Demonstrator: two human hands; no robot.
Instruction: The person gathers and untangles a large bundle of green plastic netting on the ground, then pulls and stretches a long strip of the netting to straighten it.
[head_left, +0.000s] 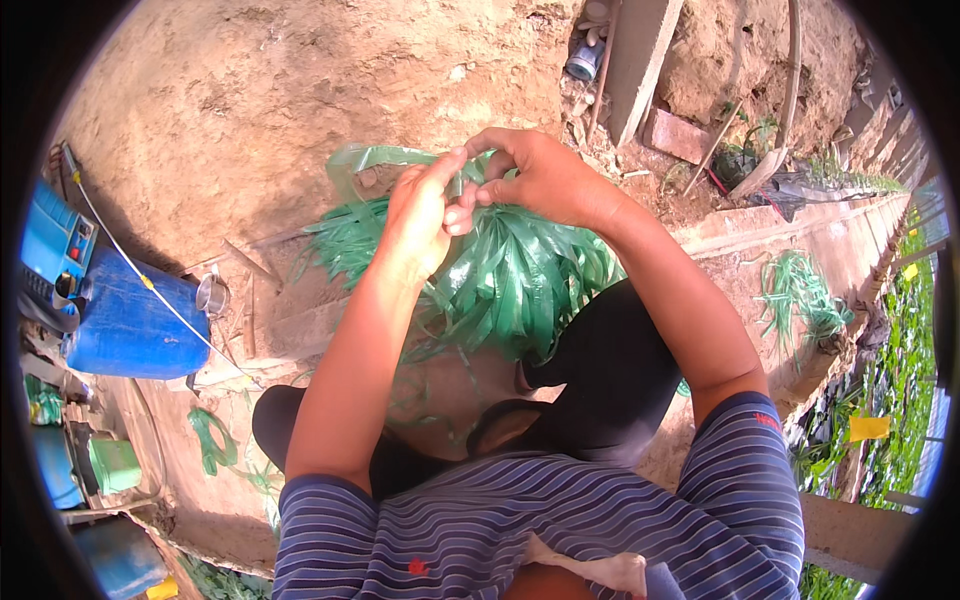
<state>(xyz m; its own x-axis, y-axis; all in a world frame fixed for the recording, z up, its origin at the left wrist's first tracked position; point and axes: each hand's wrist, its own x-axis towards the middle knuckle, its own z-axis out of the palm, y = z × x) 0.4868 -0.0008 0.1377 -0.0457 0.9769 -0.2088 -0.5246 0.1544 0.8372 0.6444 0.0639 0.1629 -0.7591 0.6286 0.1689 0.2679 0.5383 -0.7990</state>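
Note:
Both my hands meet over a large bundle of green plastic strips (517, 270), which spreads out below them close to my knee. My left hand (424, 210) grips a green plastic strip (386, 156) between thumb and fingers; the strip loops off to the left. Bent over from the other side, my right hand (529, 176) pinches the same plastic close to the left fingertips. A short rolled or folded piece of it (455, 185) shows between the hands. How the strip runs inside the fingers is partly hidden.
A blue plastic drum (139, 315) lies at the left, with a metal cup (213, 293) by its end and a thin white hose (120, 244) across it. Loose green strips (802, 296) lie on the ledge at right. An earthen bank (315, 75) rises ahead, beside a brick (675, 136).

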